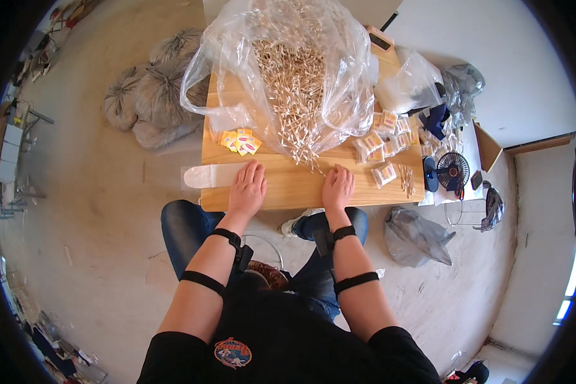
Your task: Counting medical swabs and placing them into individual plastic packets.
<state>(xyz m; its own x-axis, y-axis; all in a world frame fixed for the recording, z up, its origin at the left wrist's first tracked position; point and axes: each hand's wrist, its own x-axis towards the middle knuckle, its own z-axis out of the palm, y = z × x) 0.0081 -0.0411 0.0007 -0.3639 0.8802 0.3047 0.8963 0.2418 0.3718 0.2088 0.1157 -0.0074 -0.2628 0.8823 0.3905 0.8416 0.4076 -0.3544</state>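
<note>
My left hand [248,190] lies palm down near the front edge of the wooden table [281,185], fingers stretched out on the right end of a white, clear-edged plastic sleeve [205,176]. To its right, my right hand [338,189] also rests on the wood, fingers loosely extended and nothing visible in them. Beyond both hands, a large heap of cotton swabs [294,83] spills toward me out of a big clear plastic bag [345,96]. Small yellow-and-white cards [240,141] lie beyond my left hand. Packed bags of swabs [384,174] sit right of my right hand.
Several loose swabs [406,180] lie at the table's right end. A black fan [453,171] stands on a side table beyond it. Grey sacks [163,89] are on the floor at far left; a grey plastic bag [416,237] is on the floor at right.
</note>
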